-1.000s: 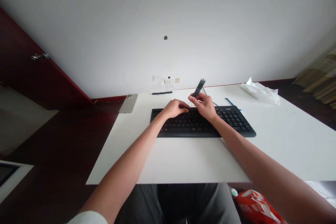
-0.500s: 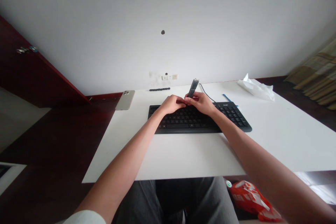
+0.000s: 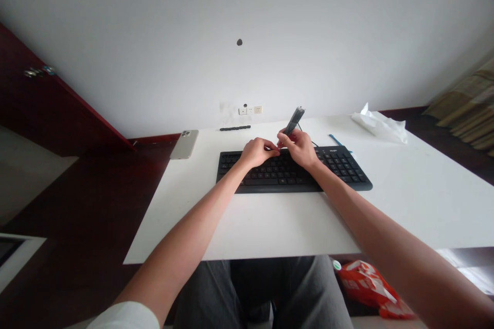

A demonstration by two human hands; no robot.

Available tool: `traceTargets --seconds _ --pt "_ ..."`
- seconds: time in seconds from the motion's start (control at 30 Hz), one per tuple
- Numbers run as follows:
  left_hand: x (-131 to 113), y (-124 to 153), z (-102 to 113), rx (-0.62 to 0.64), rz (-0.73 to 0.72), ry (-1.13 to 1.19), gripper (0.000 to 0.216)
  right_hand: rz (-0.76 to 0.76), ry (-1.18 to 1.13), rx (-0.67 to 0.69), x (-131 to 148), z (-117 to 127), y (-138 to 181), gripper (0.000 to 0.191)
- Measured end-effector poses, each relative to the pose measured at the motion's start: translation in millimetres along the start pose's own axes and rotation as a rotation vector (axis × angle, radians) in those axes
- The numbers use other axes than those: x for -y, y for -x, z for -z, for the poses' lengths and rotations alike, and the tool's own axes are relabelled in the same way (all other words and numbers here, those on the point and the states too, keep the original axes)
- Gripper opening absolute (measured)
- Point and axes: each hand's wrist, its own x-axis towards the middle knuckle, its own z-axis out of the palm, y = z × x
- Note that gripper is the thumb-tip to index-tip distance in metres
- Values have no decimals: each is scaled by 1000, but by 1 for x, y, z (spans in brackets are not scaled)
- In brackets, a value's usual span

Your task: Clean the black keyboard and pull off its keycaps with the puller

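A black keyboard point(image 3: 335, 167) lies on the white table point(image 3: 270, 226), its cable running off behind. My right hand point(image 3: 301, 148) hovers over the keyboard's upper middle, closed around a slim dark tool point(image 3: 294, 120) that slants up and to the right. My left hand point(image 3: 258, 151) is just to its left, fingers curled and pinched together against the right hand's fingertips above the keys. What the left fingers pinch is too small to name.
A phone point(image 3: 184, 144) lies face down at the table's far left corner. A row of small black pieces point(image 3: 234, 128) sits at the back edge. A blue pen point(image 3: 336, 140) and crumpled white wrapping point(image 3: 380, 125) lie at the right. An orange bag point(image 3: 366, 288) is on the floor.
The dark tool in my right hand has tilted further to the right than half a second ago. Both hands stay together over the keyboard's upper rows.
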Motion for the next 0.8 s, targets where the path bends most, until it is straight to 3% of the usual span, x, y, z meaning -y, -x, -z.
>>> traceTargets --seconds 0.17,0.3,0.5,0.8 --pt "13 -5 9 132 -61 365 51 42 44 7 3 -1 0 49" --pt "14 -6 12 167 -90 396 37 29 182 114 3 3 -1 47" --pt "13 -3 10 115 -79 221 25 16 285 168 1 6 -4 51" --pt "9 -1 13 109 -75 132 22 6 342 97 6 0 -1 52"
